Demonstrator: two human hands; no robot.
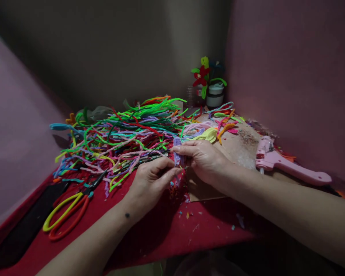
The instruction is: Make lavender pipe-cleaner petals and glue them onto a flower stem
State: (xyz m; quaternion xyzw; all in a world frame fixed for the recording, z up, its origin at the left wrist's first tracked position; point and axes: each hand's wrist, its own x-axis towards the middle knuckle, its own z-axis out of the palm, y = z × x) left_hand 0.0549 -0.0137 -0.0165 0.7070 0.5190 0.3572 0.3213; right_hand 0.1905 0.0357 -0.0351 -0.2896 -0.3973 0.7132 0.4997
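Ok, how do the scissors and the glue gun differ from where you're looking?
Colour: the scissors have one yellow and one orange-red handle with dark blades; the glue gun is mostly pink.
Shape: the scissors have two open loops; the glue gun has one solid handle.
Place: the scissors lie left of the left hand, the glue gun right of the right hand.
Shared: neither is held.

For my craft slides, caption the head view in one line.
Right hand grips a fuzzy purple piece, left hand at its lower end, beside colourful pipe cleaners.
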